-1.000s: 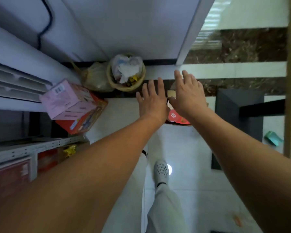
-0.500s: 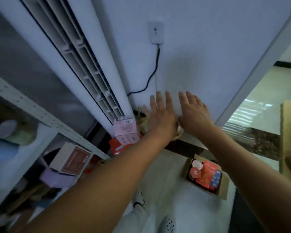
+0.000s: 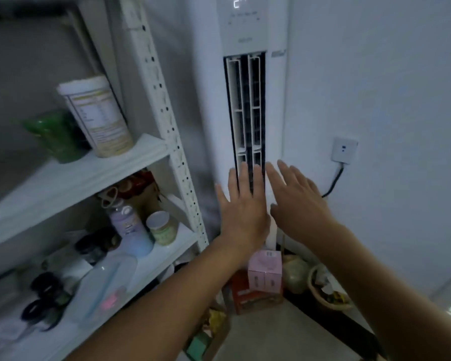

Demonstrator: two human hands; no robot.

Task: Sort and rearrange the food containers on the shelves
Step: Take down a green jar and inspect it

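Note:
A white metal shelf unit [image 3: 164,110] fills the left side. Its upper shelf carries a tall white canister with a yellow label [image 3: 97,115] and a green container [image 3: 55,136]. On the lower shelf stand a pale blue and purple bottle [image 3: 130,230], a small jar with a white lid [image 3: 162,227], dark round lids [image 3: 94,246] and a clear plastic bottle lying down [image 3: 104,282]. My left hand [image 3: 242,212] and my right hand [image 3: 297,201] are stretched out side by side with straight fingers, holding nothing, in front of the air conditioner.
A white floor-standing air conditioner [image 3: 250,105] stands right of the shelf. At its foot sit a pink box [image 3: 264,272] on a red box [image 3: 248,295], a woven basket with rubbish [image 3: 326,290] and an open carton [image 3: 208,332]. A wall socket [image 3: 344,149] has a black cable.
The view has swung up from the floor to the shelves and air conditioner. Both hands stay outstretched and empty. The carton of red packets has left the view.

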